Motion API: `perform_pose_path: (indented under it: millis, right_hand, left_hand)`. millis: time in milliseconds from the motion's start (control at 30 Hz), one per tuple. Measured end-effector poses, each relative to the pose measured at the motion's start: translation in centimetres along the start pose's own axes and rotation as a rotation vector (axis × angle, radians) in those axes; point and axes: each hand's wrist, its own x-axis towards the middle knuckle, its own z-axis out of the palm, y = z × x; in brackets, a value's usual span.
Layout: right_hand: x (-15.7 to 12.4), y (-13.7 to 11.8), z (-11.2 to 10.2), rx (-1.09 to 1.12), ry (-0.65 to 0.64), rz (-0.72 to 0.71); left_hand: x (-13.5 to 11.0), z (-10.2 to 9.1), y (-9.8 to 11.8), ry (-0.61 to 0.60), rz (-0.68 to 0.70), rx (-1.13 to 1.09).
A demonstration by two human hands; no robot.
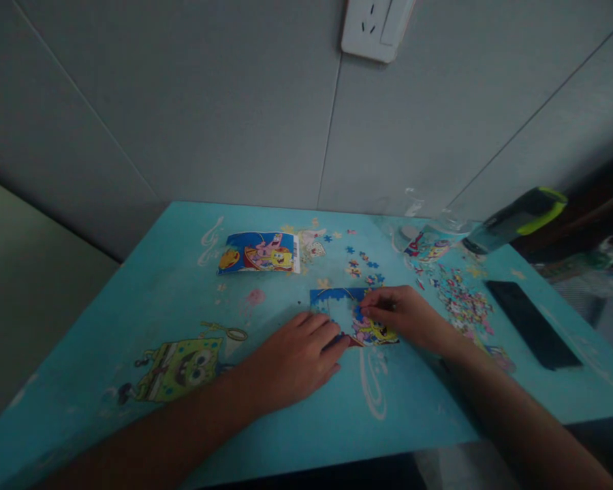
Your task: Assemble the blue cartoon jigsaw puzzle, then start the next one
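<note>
A partly assembled jigsaw puzzle lies on the table, with a pale gap in its middle and a blue upper edge. My left hand rests on its lower left corner, fingers stretched out and lying loosely over the edge. Over the puzzle's right side, my right hand pinches with thumb and forefinger a small blue puzzle piece, mostly hidden by the fingertips. Several loose blue puzzle pieces lie just beyond the puzzle. A printed picture sheet of the cartoon scene lies farther back to the left.
A heap of mixed puzzle pieces lies right of my right forearm, beside a black phone-like slab. Behind it are a clear plastic container and a dark bottle with a lime-green strip. The wall borders the cartoon-printed table.
</note>
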Motion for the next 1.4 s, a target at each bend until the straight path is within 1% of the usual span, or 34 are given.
perform_pose_path:
  millis: [167, 267, 400, 600, 667, 733, 800, 900, 967, 1067, 1267, 1400]
  right_hand:
    - [0.4, -0.1, 0.5, 0.015, -0.019, -0.048]
    - [0.3, -0.1, 0.7, -0.019, -0.012, -0.088]
    - [0.1, -0.1, 0.9, -0.074, 0.007, -0.095]
    - [0.0, -0.6, 0.9, -0.083, 0.009, -0.103]
    - [0.0, -0.7, 0.9, -0.057, 0.005, -0.093]
    - [0.0, -0.8, 0.7, -0.01, 0.026, -0.082]
    - [0.1, -0.8, 0.5, 0.004, 0.076, -0.068]
    - [0.3, -0.6, 0.1, -0.051, 0.165, -0.043]
    - [0.4, -0.4, -0.1, -0.088, 0.195, -0.026]
    - [0.5, -0.3, 0.0, -0.118, 0.202, -0.026]
    - [0.7, 0.0, 0.5, -0.158, 0.199, -0.078]
    - [0.8, 0.4, 0.6, -0.162, 0.199, -0.076]
  left_hand:
    - [0.0, -0.2, 0.0, -0.009, 0.005, -0.008]
    - [0.0, -0.1, 0.0, -0.01, 0.003, -0.008]
    - [0.0, -0.1, 0.0, -0.006, 0.01, -0.011]
    - [-0.1, -0.1, 0.0, -0.005, 0.013, -0.008]
    - [-0.1, -0.1, 0.0, 0.0, 0.008, -0.006]
    - [-0.1, -0.2, 0.0, 0.003, 0.009, -0.007]
    - [0.0, -0.2, 0.0, 0.006, 0.012, -0.008]
    - [-0.1, -0.1, 0.0, 0.002, 0.016, -0.005]
    - [-0.1, -0.1, -0.1, 0.002, 0.017, 0.001]
    - [-0.1, -0.1, -0.1, 0.004, 0.016, 0.007]
    - [-0.1, -0.2, 0.1, -0.002, 0.011, 0.015]
    - [-0.1, -0.3, 0.1, 0.005, 0.01, 0.021]
